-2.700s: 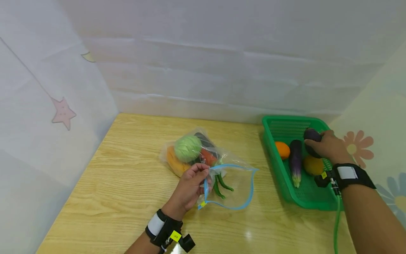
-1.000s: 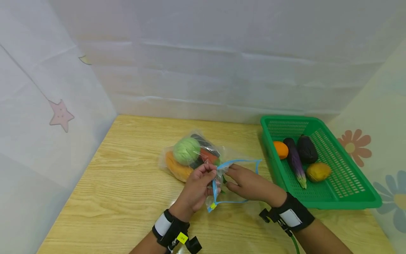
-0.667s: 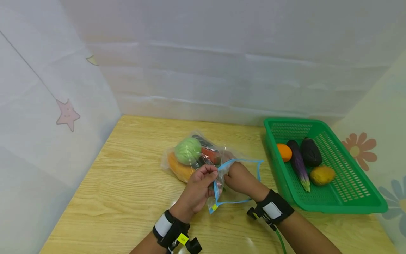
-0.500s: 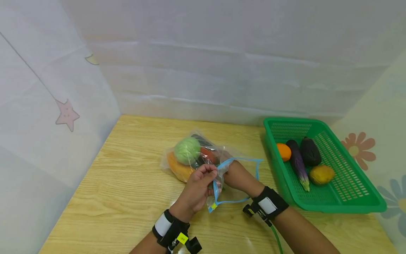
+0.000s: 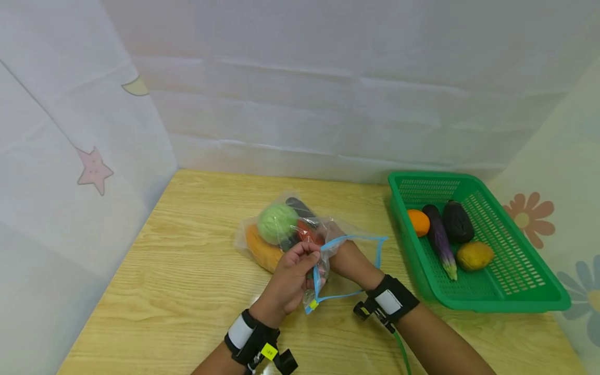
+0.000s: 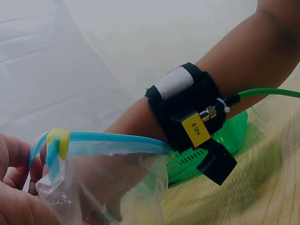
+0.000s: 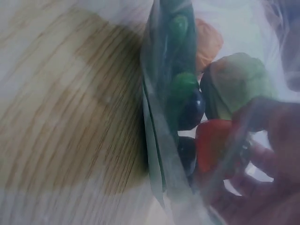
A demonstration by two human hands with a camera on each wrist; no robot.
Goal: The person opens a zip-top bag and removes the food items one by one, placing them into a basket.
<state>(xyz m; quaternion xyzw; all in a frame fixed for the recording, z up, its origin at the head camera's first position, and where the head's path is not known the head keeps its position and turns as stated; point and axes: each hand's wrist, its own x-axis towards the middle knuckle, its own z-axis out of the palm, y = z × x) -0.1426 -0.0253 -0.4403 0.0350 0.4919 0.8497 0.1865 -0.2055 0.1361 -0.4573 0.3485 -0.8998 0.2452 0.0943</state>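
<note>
The transparent, creased plastic bag (image 5: 363,237), blue-rimmed, lies on the wood-grain table (image 5: 178,265), left of the perforated basket (image 5: 511,302). Left hand (image 5: 291,276) pinches its opening; right hand (image 5: 348,256) is inside, grip indeterminable.

The bare left hand (image 5: 291,273) pinches, thumb (image 5: 307,262) against bent forefinger (image 5: 303,248); the bare right hand (image 5: 346,255) points forward and leftward, its hazily seen fingers (image 7: 263,158) bent with gaps between; both bare forearms (image 5: 445,344) slant inward from below, the hands close together.

Creased white sheeting (image 5: 290,109) rises behind a wood-grain counter (image 5: 159,281). A pink star (image 5: 95,171) and yellow moon (image 5: 136,87) mark the left side, large flowers (image 5: 522,220) the right
</note>
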